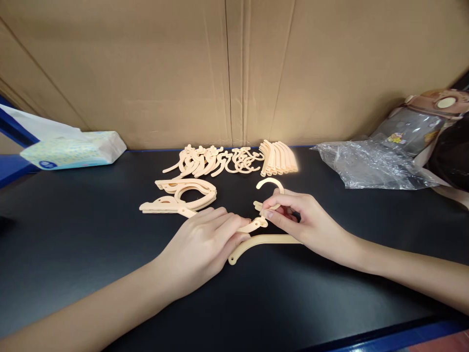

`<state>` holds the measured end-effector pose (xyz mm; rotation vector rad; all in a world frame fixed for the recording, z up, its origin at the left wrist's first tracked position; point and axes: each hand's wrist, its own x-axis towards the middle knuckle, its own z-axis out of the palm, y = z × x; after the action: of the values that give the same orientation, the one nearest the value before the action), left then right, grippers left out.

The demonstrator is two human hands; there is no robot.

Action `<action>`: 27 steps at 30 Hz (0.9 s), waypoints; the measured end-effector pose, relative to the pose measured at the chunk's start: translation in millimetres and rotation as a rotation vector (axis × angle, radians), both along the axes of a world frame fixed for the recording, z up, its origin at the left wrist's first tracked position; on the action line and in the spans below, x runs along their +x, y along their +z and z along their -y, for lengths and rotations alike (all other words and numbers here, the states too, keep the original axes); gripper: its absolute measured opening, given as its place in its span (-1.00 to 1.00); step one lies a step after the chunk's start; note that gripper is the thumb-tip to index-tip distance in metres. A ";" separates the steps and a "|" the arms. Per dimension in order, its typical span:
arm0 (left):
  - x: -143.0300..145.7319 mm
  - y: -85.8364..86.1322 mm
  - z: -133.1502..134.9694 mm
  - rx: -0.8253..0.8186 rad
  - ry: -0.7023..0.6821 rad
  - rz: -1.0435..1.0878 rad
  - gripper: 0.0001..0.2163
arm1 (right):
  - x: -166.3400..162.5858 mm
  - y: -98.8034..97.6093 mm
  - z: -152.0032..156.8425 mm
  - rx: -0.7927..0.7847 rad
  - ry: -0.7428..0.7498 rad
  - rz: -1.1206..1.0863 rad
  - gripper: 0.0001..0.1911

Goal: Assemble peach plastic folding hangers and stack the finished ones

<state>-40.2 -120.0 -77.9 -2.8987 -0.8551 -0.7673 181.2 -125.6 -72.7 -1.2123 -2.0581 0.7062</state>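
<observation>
- A loose curved bar (269, 238) lies left-to-right just nearer than the hands, its right end hidden by the right hand (308, 215).
- The left hand (207, 239) grips a slim arm piece (251, 227), tip towards the right hand.
- The right hand pinches a hook (280, 187) upright over that tip; contact unclear.
- Beyond the left hand: folded pieces (209, 190).
- Farthest: loose parts (280, 157).

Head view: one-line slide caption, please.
Left hand holds a cream hanger arm, right hand a hook at its end; curved bars lie beyond on the tabletop.
</observation>
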 end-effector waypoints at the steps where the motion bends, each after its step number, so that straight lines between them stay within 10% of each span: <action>1: -0.1 -0.1 -0.1 0.001 -0.001 0.000 -0.80 | -0.3 0.0 0.2 0.005 0.001 0.004 -0.82; 15: 5.9 7.4 7.8 -0.153 0.067 -0.009 -0.88 | -5.6 -1.0 4.4 0.026 0.082 0.017 -0.83; 27: 7.3 17.9 8.9 -0.862 0.125 0.279 -0.84 | -0.9 0.1 11.2 0.253 0.230 0.114 -0.75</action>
<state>-32.9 -128.9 -60.0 -3.4083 -1.7548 -0.9991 180.3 -136.8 -72.6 -0.9022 -2.3251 0.4686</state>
